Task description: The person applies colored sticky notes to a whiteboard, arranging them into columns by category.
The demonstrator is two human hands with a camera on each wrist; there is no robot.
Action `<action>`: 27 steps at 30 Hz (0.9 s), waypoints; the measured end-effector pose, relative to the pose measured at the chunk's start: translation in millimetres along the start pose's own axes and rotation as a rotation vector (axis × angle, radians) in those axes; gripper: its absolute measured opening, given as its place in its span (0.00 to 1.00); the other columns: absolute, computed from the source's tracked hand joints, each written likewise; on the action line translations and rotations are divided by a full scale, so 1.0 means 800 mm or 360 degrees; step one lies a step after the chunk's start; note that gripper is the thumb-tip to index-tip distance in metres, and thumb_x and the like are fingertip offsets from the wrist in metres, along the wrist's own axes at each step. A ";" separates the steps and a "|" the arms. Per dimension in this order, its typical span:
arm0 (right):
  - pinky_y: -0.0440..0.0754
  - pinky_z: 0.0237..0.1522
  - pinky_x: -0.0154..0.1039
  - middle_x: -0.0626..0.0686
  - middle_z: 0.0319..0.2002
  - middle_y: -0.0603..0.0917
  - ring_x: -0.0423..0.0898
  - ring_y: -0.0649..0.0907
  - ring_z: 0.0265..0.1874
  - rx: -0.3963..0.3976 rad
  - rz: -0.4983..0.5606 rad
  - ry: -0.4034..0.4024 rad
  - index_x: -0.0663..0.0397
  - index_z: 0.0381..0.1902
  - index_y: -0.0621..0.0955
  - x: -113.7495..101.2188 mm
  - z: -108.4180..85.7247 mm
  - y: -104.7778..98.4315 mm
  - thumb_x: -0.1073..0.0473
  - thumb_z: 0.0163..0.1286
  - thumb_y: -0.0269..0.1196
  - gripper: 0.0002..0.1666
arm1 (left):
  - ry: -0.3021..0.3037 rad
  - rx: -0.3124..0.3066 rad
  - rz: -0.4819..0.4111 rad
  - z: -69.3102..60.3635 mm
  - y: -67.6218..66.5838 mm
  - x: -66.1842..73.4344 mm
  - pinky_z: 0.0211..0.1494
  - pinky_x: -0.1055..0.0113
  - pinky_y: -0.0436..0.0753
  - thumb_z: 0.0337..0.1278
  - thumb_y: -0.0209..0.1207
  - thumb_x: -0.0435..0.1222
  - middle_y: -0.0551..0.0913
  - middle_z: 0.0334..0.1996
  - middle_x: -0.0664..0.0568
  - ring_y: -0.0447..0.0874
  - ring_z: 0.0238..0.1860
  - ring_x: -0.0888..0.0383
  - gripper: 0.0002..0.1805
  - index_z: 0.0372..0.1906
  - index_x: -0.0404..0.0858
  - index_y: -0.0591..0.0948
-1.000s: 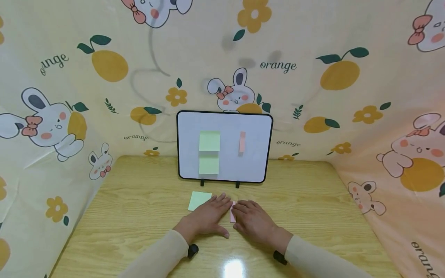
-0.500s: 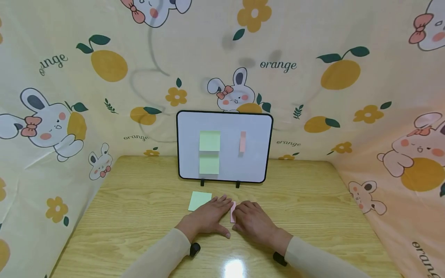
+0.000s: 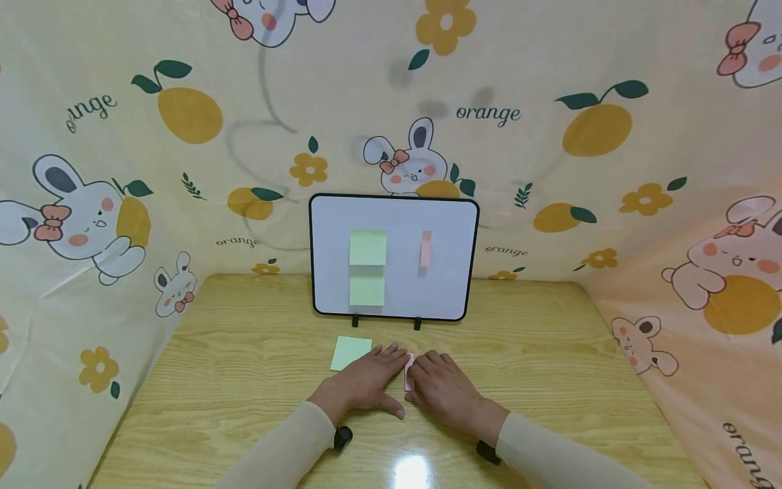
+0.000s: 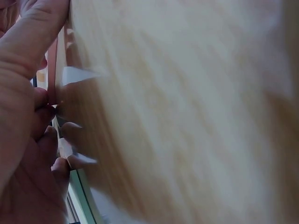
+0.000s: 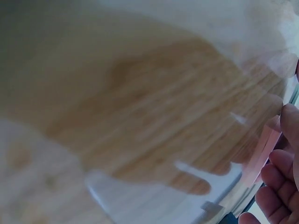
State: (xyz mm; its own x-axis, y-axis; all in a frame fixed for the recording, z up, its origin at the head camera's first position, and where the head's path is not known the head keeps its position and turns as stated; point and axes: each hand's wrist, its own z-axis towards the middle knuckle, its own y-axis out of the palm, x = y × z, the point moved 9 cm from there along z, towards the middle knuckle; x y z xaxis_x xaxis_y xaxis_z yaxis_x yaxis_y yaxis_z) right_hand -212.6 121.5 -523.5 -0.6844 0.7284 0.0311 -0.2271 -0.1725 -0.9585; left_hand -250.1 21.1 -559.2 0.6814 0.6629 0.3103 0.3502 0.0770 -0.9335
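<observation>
A narrow pink sticky-note pad lies on the table between the two hands, partly covered by fingers. My left hand lies flat with fingers extended, its fingertips at the pad's left edge. Curled fingers of my right hand grip the pad's right side; whether they pinch one sheet or the whole pad is hidden. The right wrist view has the pink pad beside the curled fingers and thumb. A green sticky-note pad lies behind the left hand, its near corner covered.
A black-framed whiteboard stands behind the hands on small black feet. Two green notes are stuck on its left half, one above the other, and a pink strip on its right. Patterned cloth surrounds the wooden table.
The right hand has shifted very slightly at the pink pad. The left hand stays in place, and the notes on the board are unchanged.
</observation>
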 end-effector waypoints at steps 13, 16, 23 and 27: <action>0.79 0.44 0.41 0.43 0.41 0.83 0.44 0.79 0.43 0.0012 -0.0004 0.0024 0.44 0.41 0.81 0.001 0.002 0.001 0.45 0.73 0.70 0.13 | 0.0014 0.0029 0.0022 0.002 0.001 0.000 0.88 0.54 0.52 0.50 0.65 0.73 0.56 0.85 0.53 0.47 0.86 0.53 0.64 0.86 0.43 0.57; 0.79 0.44 0.42 0.43 0.41 0.83 0.44 0.79 0.43 -0.0006 -0.0004 0.0040 0.43 0.40 0.80 0.002 0.003 0.002 0.44 0.73 0.69 0.13 | 0.0016 0.0036 0.0019 0.001 0.001 0.000 0.88 0.53 0.53 0.50 0.65 0.73 0.56 0.85 0.52 0.48 0.86 0.53 0.64 0.85 0.43 0.57; 0.80 0.46 0.43 0.43 0.41 0.84 0.44 0.79 0.45 -0.0057 0.0012 0.0063 0.42 0.39 0.80 0.003 0.003 0.004 0.46 0.76 0.67 0.10 | 0.0002 0.0028 0.0015 0.001 0.001 -0.001 0.88 0.54 0.53 0.50 0.65 0.73 0.56 0.85 0.53 0.48 0.86 0.53 0.64 0.85 0.43 0.58; 0.80 0.48 0.45 0.44 0.44 0.86 0.45 0.80 0.47 -0.0069 0.0010 0.0065 0.45 0.42 0.83 0.004 0.004 0.001 0.46 0.77 0.66 0.10 | 0.0004 0.0023 0.0039 0.001 0.000 -0.001 0.88 0.54 0.52 0.50 0.64 0.74 0.56 0.85 0.53 0.48 0.86 0.54 0.64 0.85 0.43 0.57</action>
State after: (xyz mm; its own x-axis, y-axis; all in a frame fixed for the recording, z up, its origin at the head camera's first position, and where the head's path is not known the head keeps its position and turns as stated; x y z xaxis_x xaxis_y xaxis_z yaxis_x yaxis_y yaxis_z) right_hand -216.8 121.5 -523.6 -0.6566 0.7541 0.0145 -0.1923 -0.1488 -0.9700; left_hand -251.3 21.5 -559.8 0.6912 0.6630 0.2875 0.3241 0.0712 -0.9433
